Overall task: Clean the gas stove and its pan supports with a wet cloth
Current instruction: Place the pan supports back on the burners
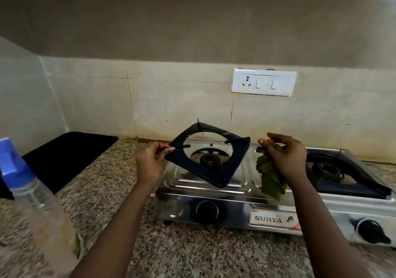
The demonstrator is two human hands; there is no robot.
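Here, a clear bottle (40, 196) with a blue cap is seen at 8 o'clock, its contents blurred. A black square pan support (214, 160), tilted above the left burner of the steel gas stove (214, 200), is pinched at its corner by the left hand (150, 162). At 3 o'clock, a crumpled green cloth (270, 177) is gripped by the right hand (285, 155), hanging over the stove's middle.
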